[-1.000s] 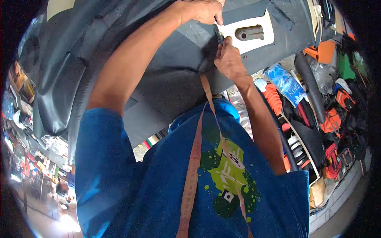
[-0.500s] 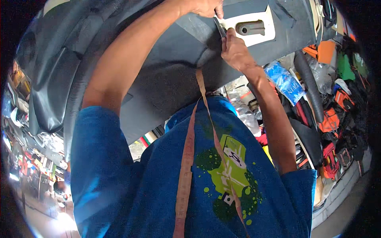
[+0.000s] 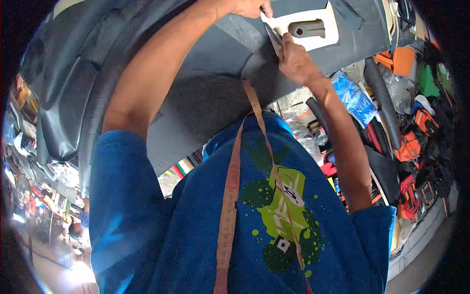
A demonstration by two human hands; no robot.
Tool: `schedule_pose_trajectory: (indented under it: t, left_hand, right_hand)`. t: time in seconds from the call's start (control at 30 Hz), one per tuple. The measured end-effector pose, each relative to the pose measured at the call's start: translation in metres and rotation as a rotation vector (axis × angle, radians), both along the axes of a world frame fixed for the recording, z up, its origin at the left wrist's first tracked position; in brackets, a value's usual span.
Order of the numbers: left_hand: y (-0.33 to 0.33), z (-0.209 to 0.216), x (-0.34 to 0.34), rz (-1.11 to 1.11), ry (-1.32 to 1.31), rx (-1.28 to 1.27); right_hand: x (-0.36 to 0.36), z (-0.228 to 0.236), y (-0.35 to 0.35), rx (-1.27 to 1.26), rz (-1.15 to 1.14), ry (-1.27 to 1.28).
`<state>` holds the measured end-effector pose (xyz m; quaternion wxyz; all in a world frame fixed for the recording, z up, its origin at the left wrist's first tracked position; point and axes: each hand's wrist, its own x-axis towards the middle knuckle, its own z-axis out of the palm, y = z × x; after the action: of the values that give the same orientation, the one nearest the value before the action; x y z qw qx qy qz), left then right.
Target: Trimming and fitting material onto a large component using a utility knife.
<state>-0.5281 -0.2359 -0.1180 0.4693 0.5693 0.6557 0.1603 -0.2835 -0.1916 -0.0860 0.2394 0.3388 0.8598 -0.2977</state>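
Inspector: Head view, left hand?

Recorder: The left hand [image 3: 251,7] sits at the frame's top edge, partly cut off, one finger bent down at the upper-left corner of a white plate [image 3: 313,45]. Whether it grips anything, I cannot tell.

Inspector: Right hand?

Recorder: The right hand [image 3: 297,61], upper right of centre, is closed on a slim grey blade-like tool [image 3: 272,36], which lies along the plate's left edge; its exact kind is unclear.

Inspector: Plate's position?

Recorder: Upper right of the frame, on a black sheet [image 3: 205,95]. A grey-brown fitting [image 3: 311,29] shows in its middle.

Inspector: Remainder?

Recorder: A measuring tape [image 3: 227,215] hangs over a blue shirt [image 3: 196,235], lower centre.
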Motion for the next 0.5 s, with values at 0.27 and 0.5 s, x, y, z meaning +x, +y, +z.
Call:
schedule_pose_trajectory:
  t: [0.27,0.5]
  left_hand:
    - [-0.018,-0.038,0.015,0.046,-0.05,-0.061]
    - [-0.012,-0.051,0.025,0.356,-0.59,-0.384]
  right_hand:
    - [0.01,0.005,-0.007,0.012,0.033,0.016]
    - [0.017,0.009,-0.024,0.039,0.001,0.049]
